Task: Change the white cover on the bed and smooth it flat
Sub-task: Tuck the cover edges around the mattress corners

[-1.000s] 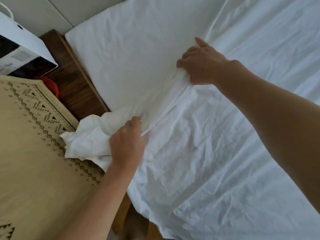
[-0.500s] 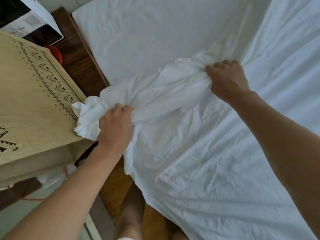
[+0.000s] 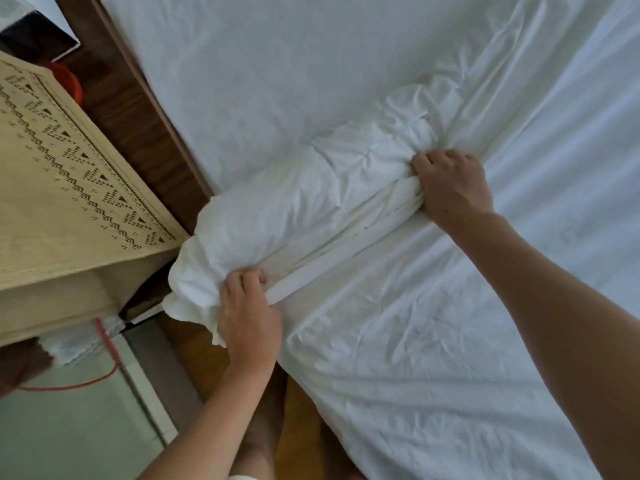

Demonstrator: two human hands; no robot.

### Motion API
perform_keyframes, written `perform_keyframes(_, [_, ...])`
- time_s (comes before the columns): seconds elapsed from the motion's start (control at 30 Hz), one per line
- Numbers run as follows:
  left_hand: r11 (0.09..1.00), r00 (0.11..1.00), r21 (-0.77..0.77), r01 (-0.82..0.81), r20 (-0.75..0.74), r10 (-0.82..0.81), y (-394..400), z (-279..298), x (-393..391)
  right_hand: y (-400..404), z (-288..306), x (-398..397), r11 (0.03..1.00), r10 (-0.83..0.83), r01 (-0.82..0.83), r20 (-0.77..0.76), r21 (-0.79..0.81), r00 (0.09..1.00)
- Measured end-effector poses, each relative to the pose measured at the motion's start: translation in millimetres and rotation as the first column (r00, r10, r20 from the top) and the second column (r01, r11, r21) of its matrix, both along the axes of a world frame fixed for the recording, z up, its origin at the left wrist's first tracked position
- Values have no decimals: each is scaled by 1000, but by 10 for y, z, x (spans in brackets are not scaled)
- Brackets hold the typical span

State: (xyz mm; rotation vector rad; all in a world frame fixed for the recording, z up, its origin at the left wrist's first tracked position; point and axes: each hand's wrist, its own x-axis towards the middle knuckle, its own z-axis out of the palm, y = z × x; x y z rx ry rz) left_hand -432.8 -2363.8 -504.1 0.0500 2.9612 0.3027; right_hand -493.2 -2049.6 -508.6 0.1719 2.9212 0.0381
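Note:
The white cover [image 3: 398, 334] lies wrinkled over the near part of the bed, its upper edge gathered into a thick bunched roll [image 3: 294, 216] running from the bed's left edge toward the middle. My left hand [image 3: 247, 315] grips the roll's near-left end at the bed's edge, fingers curled into the cloth. My right hand [image 3: 450, 183] grips the roll's far end, knuckles up, folds pinched under the fingers. Beyond the roll the bare white mattress [image 3: 259, 71] is smooth.
A light wooden bedside cabinet [image 3: 69, 202] with a dotted zigzag pattern stands close on the left, beside the dark wooden bed frame [image 3: 138, 133]. A red object [image 3: 69, 83] and a paper bag [image 3: 38, 32] sit behind it. A red cord [image 3: 107, 355] hangs below. My leg [image 3: 263, 427] is by the bed.
Both hands have pulled the cover's edge toward me, gathering more cloth into a thicker roll. More bare mattress shows beyond it. The view has tipped down and left.

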Motion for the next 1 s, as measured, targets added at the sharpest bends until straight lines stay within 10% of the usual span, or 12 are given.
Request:
perform_keyframes(0.2, [856, 770, -85, -510, 399, 498, -296, -58, 500, -17, 30, -57, 999, 5, -2, 84, -32, 996])
perform_keyframes(0.3, [960, 929, 48, -277, 269, 255, -272, 89, 587, 51, 72, -94, 970, -31, 60, 127, -236, 991])
perform_keyframes(0.43, [958, 984, 266, 104, -167, -60, 46, 313, 278, 99, 311, -198, 693, -399, 288, -20, -662, 917])
perform_keyframes(0.6, [877, 855, 256, 406, -446, -266, 663, 476, -714, -26, 448, -689, 901, -288, 91, -429, -424, 856])
perform_keyframes(0.73, [894, 869, 42, 447, -257, -423, 974, 420, -1445, 116, 250, -927, 987, 47, -88, -289, -131, 956])
perform_keyframes(0.87, [921, 924, -65, 383, 44, -381, 809, 26, -1537, 671, -33, -651, 986, -166, 167, -181, -10, 969])
perform_keyframes(1.0, [952, 949, -30, 306, -67, -308, 648, -137, -1345, 931, -37, -469, 980, -151, 175, -216, 93, 965])
